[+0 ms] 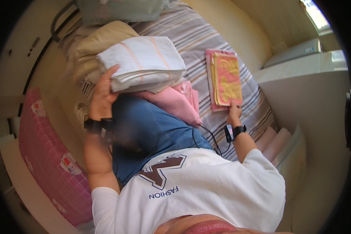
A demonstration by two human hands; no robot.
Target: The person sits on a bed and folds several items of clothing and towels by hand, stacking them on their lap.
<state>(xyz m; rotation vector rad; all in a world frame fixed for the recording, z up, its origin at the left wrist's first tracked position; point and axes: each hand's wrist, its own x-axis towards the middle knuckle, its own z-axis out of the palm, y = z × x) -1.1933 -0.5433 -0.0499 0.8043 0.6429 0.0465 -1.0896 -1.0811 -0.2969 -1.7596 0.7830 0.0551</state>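
Observation:
My left hand (104, 86) grips the near left edge of a stack of folded white cloths (147, 60) with orange stripes. That stack rests over my thigh, in blue jeans (155, 122), and over a folded pink cloth (175, 102). On the bed to the right lies a small pile of folded towels (227, 79). Its top one has a pink and yellow pattern, and a pink one sticks out underneath. The thumb and fingers of my right hand (235, 113) pinch the pile's near edge; some fingers are hidden. Both wrists carry black straps with small devices.
A striped bed sheet (190, 35) covers the bed. Beige bedding (105, 38) and a grey-green pillow (120, 11) lie at the far side. A pink checked cover (51, 158) hangs at left. Black cables (212, 134) run by my right wrist. A pale ledge (301, 65) stands at right.

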